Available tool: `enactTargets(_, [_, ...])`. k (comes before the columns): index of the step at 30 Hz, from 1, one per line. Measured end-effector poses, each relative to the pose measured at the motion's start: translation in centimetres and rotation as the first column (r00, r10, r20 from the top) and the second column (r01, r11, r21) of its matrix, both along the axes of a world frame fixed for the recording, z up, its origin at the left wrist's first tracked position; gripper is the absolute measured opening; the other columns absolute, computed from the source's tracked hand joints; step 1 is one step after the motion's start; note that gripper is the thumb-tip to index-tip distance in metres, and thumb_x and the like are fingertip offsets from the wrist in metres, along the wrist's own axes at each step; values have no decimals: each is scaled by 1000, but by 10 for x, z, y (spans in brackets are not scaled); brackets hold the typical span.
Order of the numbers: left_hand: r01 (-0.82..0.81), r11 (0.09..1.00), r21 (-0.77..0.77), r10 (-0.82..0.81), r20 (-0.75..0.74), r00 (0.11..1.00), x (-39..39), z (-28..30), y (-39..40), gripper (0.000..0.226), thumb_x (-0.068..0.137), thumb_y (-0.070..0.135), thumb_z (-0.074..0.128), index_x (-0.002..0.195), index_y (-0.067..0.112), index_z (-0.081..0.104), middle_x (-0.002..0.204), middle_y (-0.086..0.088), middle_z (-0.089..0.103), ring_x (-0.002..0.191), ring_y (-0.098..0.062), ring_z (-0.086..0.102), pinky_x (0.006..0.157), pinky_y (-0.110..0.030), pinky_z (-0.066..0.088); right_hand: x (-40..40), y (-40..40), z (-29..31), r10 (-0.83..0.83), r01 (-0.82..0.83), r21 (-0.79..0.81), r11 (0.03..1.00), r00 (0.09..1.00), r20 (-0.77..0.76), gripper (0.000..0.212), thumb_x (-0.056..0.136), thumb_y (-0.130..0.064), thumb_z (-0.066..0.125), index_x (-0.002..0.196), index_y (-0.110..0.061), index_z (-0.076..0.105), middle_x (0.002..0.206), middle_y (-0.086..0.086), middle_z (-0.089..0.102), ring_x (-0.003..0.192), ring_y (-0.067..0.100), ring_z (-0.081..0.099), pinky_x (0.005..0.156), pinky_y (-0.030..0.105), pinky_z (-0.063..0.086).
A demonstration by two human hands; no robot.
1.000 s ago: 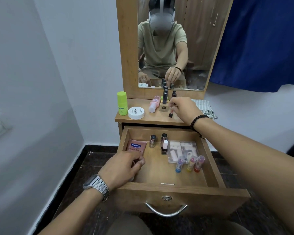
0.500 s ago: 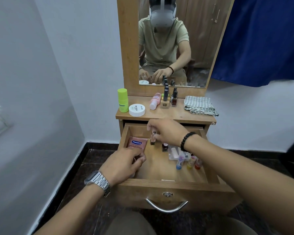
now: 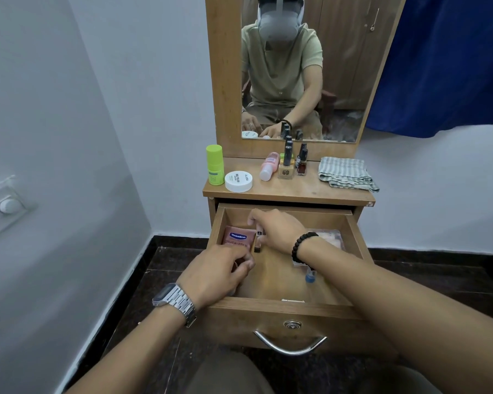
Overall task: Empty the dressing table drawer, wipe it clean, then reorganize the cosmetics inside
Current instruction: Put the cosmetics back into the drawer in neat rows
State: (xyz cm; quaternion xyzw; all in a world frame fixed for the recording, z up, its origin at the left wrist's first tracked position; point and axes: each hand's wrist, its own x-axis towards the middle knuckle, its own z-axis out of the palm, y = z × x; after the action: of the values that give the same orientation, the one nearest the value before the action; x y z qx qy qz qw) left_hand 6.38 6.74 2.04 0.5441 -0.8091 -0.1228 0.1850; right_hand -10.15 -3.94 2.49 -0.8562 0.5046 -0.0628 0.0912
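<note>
Both hands are in the open drawer (image 3: 356,237). The right hand (image 3: 279,230) hides most of a small bottle (image 3: 258,243) it pinches. The left hand (image 3: 219,271) holds one pink Vaseline pack (image 3: 238,240), half covered. Its fingers are curled.

— Where are the arms?
— Both reach forward. The left hand (image 3: 219,270) lies palm-down, fingers curled under.
— The right?
— The right hand (image 3: 276,229) extends further, fingers (image 3: 255,220) curled downward, pinching.
</note>
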Motion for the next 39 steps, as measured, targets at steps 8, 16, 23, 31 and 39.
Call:
enactTargets(8, [7,1000,1,-7,11,1000,0,0,-1,19,95,40,47,96,32,64,96,14,65,80,-5,56,68,-29,50,6,0,-2,-23,23,-14,1000,1000,-4,38,82,-19,69,112,-28,49,99,-1,65,89,25,63,77,41,54])
enactTargets(16, [0,1000,0,0,22,1000,0,-1,-1,18,94,41,47,95,32,63,95,15,66,80,-3,56,71,-31,50,1,5,-3,-36,36,-14,999,999,22,39,82,-19,69,114,-27,50,107,1,64,94,26,62,79,39,53])
enactTargets(23, [-9,1000,-11,10,33,999,-2,2,1,18,94,39,50,95,31,66,95,15,68,83,-3,57,70,-29,47,-6,13,2,-19,22,-52,998,998,62,37,81,-21,68,115,-23,54,117,-1,58,102,24,58,81,36,48])
enactTargets(31, [7,1000,-2,-7,44,999,-2,4,1,18,94,40,50,97,33,66,98,20,65,80,2,54,71,-23,48,-27,36,15,-22,49,-123,991,978,209,29,86,-22,61,113,-27,54,110,-7,59,99,16,60,82,38,52])
enactTargets(39, [19,996,-83,-19,1,1000,-19,27,-25,10,90,31,58,95,33,66,92,24,64,82,6,56,71,-21,47,-74,61,22,-46,91,-112,990,936,350,24,88,-23,60,111,-30,58,106,-12,62,93,8,59,81,32,52])
